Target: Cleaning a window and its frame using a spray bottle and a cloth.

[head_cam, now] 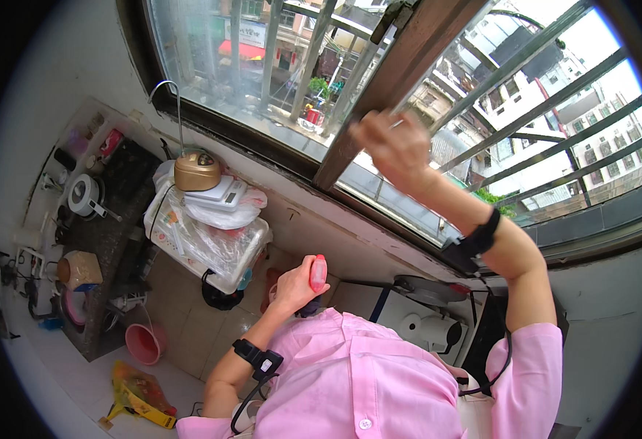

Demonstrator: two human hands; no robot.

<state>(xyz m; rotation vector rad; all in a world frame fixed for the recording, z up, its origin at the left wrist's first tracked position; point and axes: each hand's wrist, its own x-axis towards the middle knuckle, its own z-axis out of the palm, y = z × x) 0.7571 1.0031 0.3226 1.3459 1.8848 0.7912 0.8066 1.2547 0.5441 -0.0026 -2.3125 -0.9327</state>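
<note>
My left hand [297,286] is wrapped around a small pink, see-through plastic object [318,273] with a red end, held in front of my shirt; its exact kind is unclear. My right hand [395,145] is raised at the sliding window, over the brown upright frame [366,118] between the two panes. It is blurred, with its fingers curled, and I cannot make out whether anything is in it or whether it touches the frame. Metal bars [524,77] stand outside the glass [211,60], which looks hazy on the left.
Below the window, a gold water pump [197,171] with a curved metal spout sits by a white kitchen scale [225,196] on a plastic-covered box [211,241]. Left are a dark counter [98,241], a pot [84,193] and a pink bucket [145,343]. A white appliance [429,332] stands right.
</note>
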